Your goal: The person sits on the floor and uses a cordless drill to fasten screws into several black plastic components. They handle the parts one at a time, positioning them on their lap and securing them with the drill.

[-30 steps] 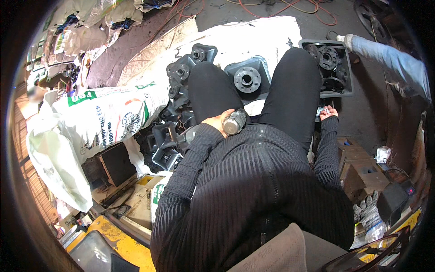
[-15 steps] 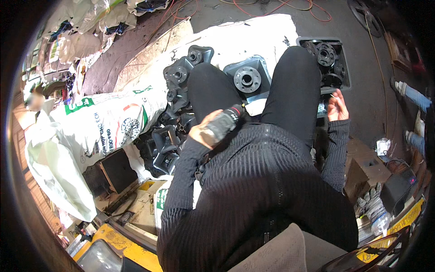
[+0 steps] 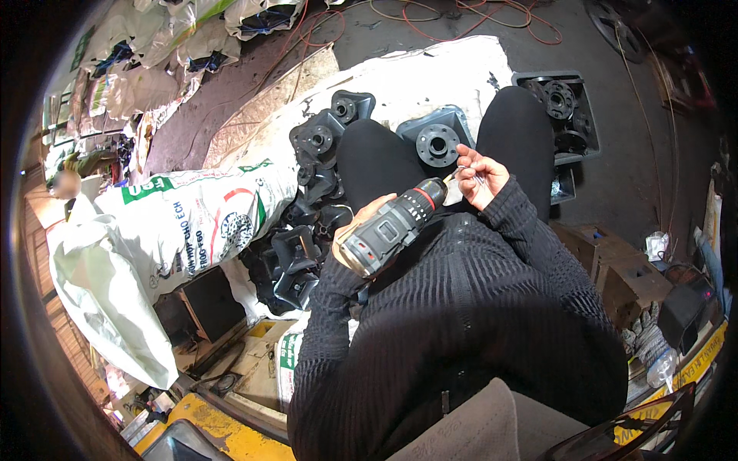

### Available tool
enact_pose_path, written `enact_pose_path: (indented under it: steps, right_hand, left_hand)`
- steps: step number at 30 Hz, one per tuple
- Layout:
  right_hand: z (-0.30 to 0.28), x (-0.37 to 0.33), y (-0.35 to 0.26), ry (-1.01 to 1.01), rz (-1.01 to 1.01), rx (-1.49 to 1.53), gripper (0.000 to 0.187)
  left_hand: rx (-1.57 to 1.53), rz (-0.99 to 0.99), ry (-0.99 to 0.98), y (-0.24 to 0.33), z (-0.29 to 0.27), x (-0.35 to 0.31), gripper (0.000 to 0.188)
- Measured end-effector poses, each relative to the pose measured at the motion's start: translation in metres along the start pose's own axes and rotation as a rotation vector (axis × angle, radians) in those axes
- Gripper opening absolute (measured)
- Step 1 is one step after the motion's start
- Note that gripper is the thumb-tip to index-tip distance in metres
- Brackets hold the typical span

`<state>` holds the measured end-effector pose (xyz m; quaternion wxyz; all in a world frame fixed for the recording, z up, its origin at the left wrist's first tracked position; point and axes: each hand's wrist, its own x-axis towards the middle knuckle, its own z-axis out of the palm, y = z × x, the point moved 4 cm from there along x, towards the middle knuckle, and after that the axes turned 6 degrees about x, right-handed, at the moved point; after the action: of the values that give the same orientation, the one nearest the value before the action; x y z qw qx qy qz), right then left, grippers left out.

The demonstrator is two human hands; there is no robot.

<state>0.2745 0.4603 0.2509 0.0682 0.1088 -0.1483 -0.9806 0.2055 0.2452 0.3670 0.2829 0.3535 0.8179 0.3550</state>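
My left hand (image 3: 360, 230) is wrapped round a grey and black cordless drill (image 3: 390, 232) with a red ring near its chuck, in front of my belly. The chuck points up and to the right, close to my right hand (image 3: 483, 178). That hand is half curled, palm up, around small shiny metal pieces (image 3: 478, 180), too small to name surely. Just past it, between my knees, sits a dark metal part with a round, drilled flange (image 3: 437, 146) on a square flared base (image 3: 453, 119).
Several similar black parts (image 3: 315, 140) are heaped left of my left knee, next to a white printed sack (image 3: 207, 219). A grey bin (image 3: 590, 115) of round flanges stands beyond my right knee. Rusty metal blocks (image 3: 619, 265) lie at my right; red hoses (image 3: 492, 19) cross the far floor.
My right hand has come in from beside the bin to the drill's tip. The drill has shifted slightly right and down, still in my left hand. The view has shifted slightly.
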Motion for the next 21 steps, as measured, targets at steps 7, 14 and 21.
enact_pose_path:
  steps: [7,14,21]
  right_hand:
    - [-0.018,0.001,0.003,0.175,-0.072,-0.082,0.039]
    - [-0.031,0.005,0.005,0.145,-0.027,-0.18,0.037]
    - [-0.025,0.002,-0.003,0.245,-0.17,-0.255,0.035]
  left_hand:
    - [-0.581,-0.258,-0.144,-0.04,0.023,0.014,0.057]
    - [-0.244,0.005,0.096,0.004,0.001,0.015,0.049]
    - [0.239,0.074,0.096,0.032,-0.011,0.011,0.056]
